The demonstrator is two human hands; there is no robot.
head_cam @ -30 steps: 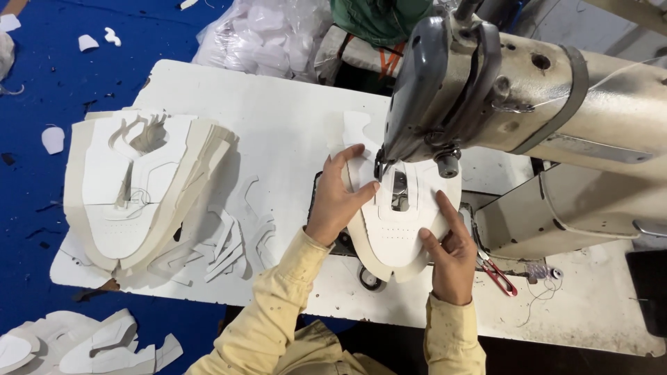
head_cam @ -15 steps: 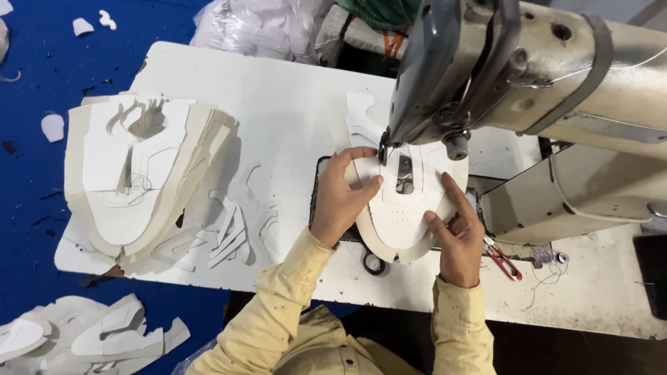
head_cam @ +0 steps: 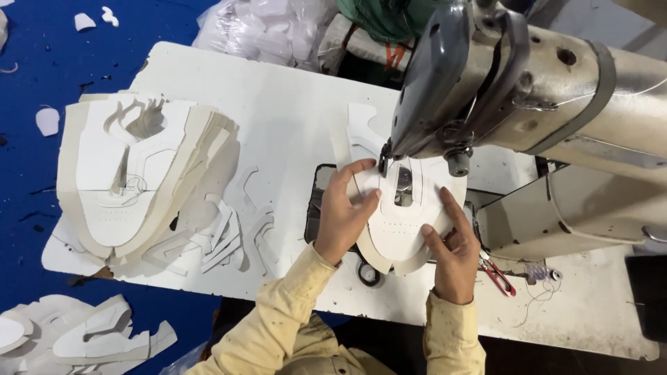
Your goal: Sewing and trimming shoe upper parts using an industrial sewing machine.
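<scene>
— What are the hands on right now?

— Both press flat on 1 white shoe upper piece (head_cam: 406,222), which lies on the white surface (head_cam: 292,118) right under the head of the sewing machine (head_cam: 528,90). The left hand (head_cam: 345,215) sits at the piece's 9 o'clock edge, fingers (head_cam: 358,170) spread and reaching toward the needle area. The right hand (head_cam: 455,253) holds the 4 o'clock edge, fingers extended along the rim. Neither hand is closed around anything; they lie open, pinning the piece down.

— And the piece itself?

— It has a long slot in the middle, sitting just below the presser foot, and rows of small perforations nearer the person.

— Anything else on the surface?

— At 9 o'clock from the hands, well apart, a tall stack of cut uppers (head_cam: 132,173) leans a little, with loose white strips (head_cam: 222,236) fanned out beside it. Red-handled snips (head_cam: 497,274) lie just beside the right hand, at its 3 o'clock. More white cutouts (head_cam: 76,337) lie on the blue floor at 7 o'clock.
</scene>
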